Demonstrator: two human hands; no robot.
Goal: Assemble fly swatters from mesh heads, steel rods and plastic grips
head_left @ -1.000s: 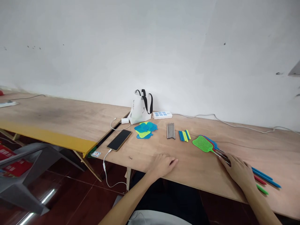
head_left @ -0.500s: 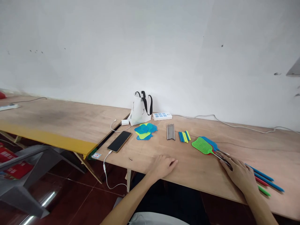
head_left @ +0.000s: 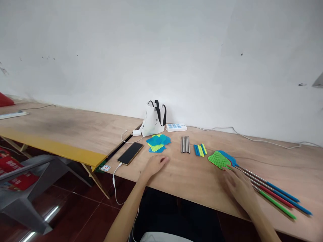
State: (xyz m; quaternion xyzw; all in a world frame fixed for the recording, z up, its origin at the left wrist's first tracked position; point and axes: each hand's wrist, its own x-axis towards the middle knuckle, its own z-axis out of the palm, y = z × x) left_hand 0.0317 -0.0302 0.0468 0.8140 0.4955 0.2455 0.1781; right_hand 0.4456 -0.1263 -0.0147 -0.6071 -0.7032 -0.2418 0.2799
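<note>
My left hand (head_left: 154, 166) rests on the table just in front of overlapping blue and yellow fly swatter heads (head_left: 155, 148), its fingers loosely bent and holding nothing. To the right, my right hand (head_left: 237, 185) is open, fingertips by the neck of a green fly swatter (head_left: 219, 159). It lies with several others, blue and red among them, their metal rods (head_left: 252, 176) leading to coloured handles (head_left: 282, 191). Between my hands, farther back, are several bare metal rods (head_left: 185, 144) in a row and short blue and yellow handle pieces (head_left: 200, 150).
A phone (head_left: 130, 153) with a white cable lies left of my left hand. Behind stand a white bag (head_left: 152, 121) with black straps and a power strip (head_left: 176, 127) against the wall. A second table (head_left: 63, 127) adjoins on the left; a grey chair (head_left: 50, 178) stands below it.
My left hand has moved left and away from me, closer to the swatter heads. My right hand has slid left off the metal rods, towards the green swatter's neck.
</note>
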